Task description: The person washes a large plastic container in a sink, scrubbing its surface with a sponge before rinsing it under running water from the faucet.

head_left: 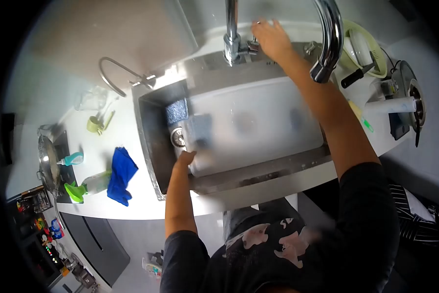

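A large white plastic tub fills most of the steel sink, its inside hazy and blurred. At the tub's left edge, my left hand is closed on the rim, with part of the fingers blurred. Up at the back of the sink, my right hand is at the lever of the chrome faucet, fingers around it. A blue-grey scrubbing pad lies in the sink left of the tub, above the drain.
A second curved chrome spout hangs over my right forearm. Left on the counter are a blue cloth, a spray bottle and a green cup. At right stand a pale green basin and a black-handled knife.
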Action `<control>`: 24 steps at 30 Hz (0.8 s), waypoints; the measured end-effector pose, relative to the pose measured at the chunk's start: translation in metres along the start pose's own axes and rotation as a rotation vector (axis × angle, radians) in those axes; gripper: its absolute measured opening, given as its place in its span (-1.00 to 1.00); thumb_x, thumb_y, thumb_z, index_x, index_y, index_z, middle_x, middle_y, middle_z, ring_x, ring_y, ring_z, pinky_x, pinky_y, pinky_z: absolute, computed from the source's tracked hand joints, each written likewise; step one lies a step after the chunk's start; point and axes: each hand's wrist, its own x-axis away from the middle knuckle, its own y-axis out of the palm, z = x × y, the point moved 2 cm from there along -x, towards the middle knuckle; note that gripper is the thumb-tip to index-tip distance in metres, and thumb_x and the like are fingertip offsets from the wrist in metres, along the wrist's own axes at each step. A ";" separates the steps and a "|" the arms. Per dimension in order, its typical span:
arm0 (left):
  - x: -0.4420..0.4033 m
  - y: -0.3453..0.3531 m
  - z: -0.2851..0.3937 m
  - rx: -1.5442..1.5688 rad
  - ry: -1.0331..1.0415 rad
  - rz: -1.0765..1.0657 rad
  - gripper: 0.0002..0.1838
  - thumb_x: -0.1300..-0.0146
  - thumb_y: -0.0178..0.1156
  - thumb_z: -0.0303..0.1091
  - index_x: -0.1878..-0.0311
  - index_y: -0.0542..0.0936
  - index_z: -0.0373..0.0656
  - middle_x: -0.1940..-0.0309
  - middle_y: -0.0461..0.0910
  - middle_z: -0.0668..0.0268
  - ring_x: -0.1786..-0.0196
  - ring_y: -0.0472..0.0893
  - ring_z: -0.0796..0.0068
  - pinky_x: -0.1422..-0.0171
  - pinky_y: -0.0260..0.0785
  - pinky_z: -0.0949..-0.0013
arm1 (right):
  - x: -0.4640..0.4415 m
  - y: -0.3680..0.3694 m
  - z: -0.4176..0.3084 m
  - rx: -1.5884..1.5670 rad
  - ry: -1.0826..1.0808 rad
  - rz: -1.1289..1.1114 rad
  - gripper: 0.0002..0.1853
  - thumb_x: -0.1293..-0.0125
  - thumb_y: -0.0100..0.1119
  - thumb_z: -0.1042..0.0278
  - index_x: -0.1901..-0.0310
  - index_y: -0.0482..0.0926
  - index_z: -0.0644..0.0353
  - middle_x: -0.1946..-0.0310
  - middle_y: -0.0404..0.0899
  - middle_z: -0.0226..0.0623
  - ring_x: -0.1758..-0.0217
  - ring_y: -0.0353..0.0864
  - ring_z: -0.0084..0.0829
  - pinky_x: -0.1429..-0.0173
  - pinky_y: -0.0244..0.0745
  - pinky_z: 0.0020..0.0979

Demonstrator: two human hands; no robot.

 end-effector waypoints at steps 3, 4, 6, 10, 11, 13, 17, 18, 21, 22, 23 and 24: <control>-0.024 0.012 -0.019 -0.101 0.020 0.055 -0.24 -0.05 0.07 0.10 -0.02 0.37 -0.54 -0.01 0.39 -0.24 -0.13 0.40 -0.05 -0.16 0.28 0.16 | 0.031 0.006 0.016 -0.214 -0.060 0.342 -0.45 -0.12 -0.08 0.56 -0.21 0.25 0.07 -0.23 0.23 -0.31 -0.32 0.14 -0.30 -0.31 0.11 -0.25; -0.019 0.012 -0.019 -0.104 0.017 0.045 -0.24 -0.05 0.07 0.10 -0.02 0.37 -0.54 -0.01 0.39 -0.24 -0.13 0.40 -0.05 -0.16 0.28 0.16 | 0.048 0.014 0.020 -0.372 -0.066 0.443 -0.37 -0.03 -0.06 0.63 -0.23 0.23 0.08 -0.19 0.26 -0.16 -0.26 0.21 -0.16 -0.28 0.13 -0.23; -0.011 0.005 -0.017 -0.139 -0.012 0.073 -0.44 -0.17 -0.02 0.02 -0.01 0.42 -0.31 0.14 0.50 0.00 0.18 0.52 0.15 0.25 0.41 0.17 | 0.102 0.049 0.023 -0.829 0.058 0.331 -0.33 0.02 -0.03 0.64 -0.23 0.23 0.10 -0.15 0.28 -0.06 -0.20 0.26 -0.06 -0.23 0.19 -0.22; -0.006 -0.003 -0.027 0.000 0.044 0.123 -0.53 -0.22 -0.10 -0.01 0.02 0.42 -0.23 0.33 0.52 0.19 0.40 0.53 0.32 0.43 0.41 0.28 | 0.263 0.158 0.010 -0.784 0.482 -0.404 -0.36 -0.08 0.10 0.39 -0.21 0.15 0.35 -0.06 0.33 0.11 -0.13 0.33 0.01 -0.17 0.27 -0.20; 0.002 -0.007 -0.021 -0.004 0.043 0.128 -0.53 -0.22 -0.10 -0.01 0.02 0.42 -0.23 0.33 0.52 0.19 0.40 0.53 0.32 0.43 0.41 0.28 | 0.302 0.191 0.004 -0.728 0.539 -0.526 -0.39 -0.11 0.09 0.34 -0.19 0.17 0.35 -0.08 0.31 0.12 -0.14 0.31 0.01 -0.19 0.25 -0.19; 0.038 -0.020 0.003 0.043 0.041 0.144 -0.56 -0.27 -0.13 -0.08 0.04 0.44 -0.28 0.20 0.51 -0.02 0.18 0.54 0.16 0.13 0.38 0.22 | 0.339 0.223 -0.007 -0.674 0.596 -0.644 -0.42 -0.14 0.09 0.29 -0.17 0.20 0.35 -0.09 0.30 0.13 -0.16 0.30 0.01 -0.20 0.24 -0.18; 0.112 -0.054 0.055 -0.052 0.092 0.216 -0.58 -0.28 -0.14 -0.11 0.11 0.46 -0.32 0.34 0.57 0.00 0.29 0.58 0.18 0.15 0.38 0.24 | 0.347 0.239 0.002 -0.766 0.839 -0.690 -0.43 -0.18 0.05 0.15 -0.14 0.24 0.35 -0.12 0.27 0.13 -0.20 0.27 -0.01 -0.21 0.24 -0.18; 0.118 -0.060 0.053 0.025 0.128 0.247 -0.59 -0.27 -0.13 -0.12 0.12 0.46 -0.32 0.41 0.57 0.05 0.35 0.58 0.19 0.17 0.37 0.25 | 0.348 0.244 0.006 -0.714 0.815 -0.784 -0.43 -0.18 0.05 0.11 -0.12 0.27 0.35 -0.10 0.30 0.13 -0.20 0.29 -0.03 -0.21 0.24 -0.20; 0.128 -0.086 0.037 -0.065 0.300 0.235 -0.62 -0.23 -0.05 -0.17 0.11 0.47 -0.33 0.40 0.57 0.06 0.33 0.58 0.23 0.18 0.36 0.28 | 0.325 0.194 0.042 -0.764 0.755 -0.701 -0.50 -0.17 0.04 0.10 -0.03 0.40 0.33 -0.01 0.41 0.09 -0.12 0.39 -0.09 -0.15 0.30 -0.24; 0.137 -0.095 0.035 0.108 0.295 0.165 -0.64 -0.21 -0.02 -0.21 0.10 0.48 -0.32 0.37 0.57 0.06 0.30 0.58 0.27 0.18 0.36 0.29 | 0.319 0.182 0.059 -0.761 0.762 -0.697 -0.50 -0.17 0.04 0.10 -0.03 0.40 0.33 -0.01 0.41 0.09 -0.12 0.39 -0.09 -0.15 0.30 -0.24; 0.144 -0.105 0.031 0.280 0.286 0.092 -0.66 -0.19 0.01 -0.24 0.09 0.49 -0.31 0.34 0.57 0.07 0.28 0.57 0.31 0.17 0.36 0.31 | 0.314 0.171 0.072 -0.745 0.566 -0.762 -0.59 -0.15 0.00 0.16 0.09 0.47 0.34 0.11 0.47 0.09 0.00 0.46 -0.06 -0.08 0.34 -0.20; 0.150 -0.118 0.028 0.200 0.390 0.025 -0.67 -0.16 0.04 -0.28 0.08 0.50 -0.30 0.32 0.57 0.11 0.28 0.55 0.37 0.16 0.36 0.33 | 0.311 0.155 0.084 -0.724 0.368 -0.822 -0.65 -0.13 -0.03 0.22 0.20 0.54 0.35 0.22 0.54 0.08 0.12 0.53 -0.03 -0.01 0.38 -0.17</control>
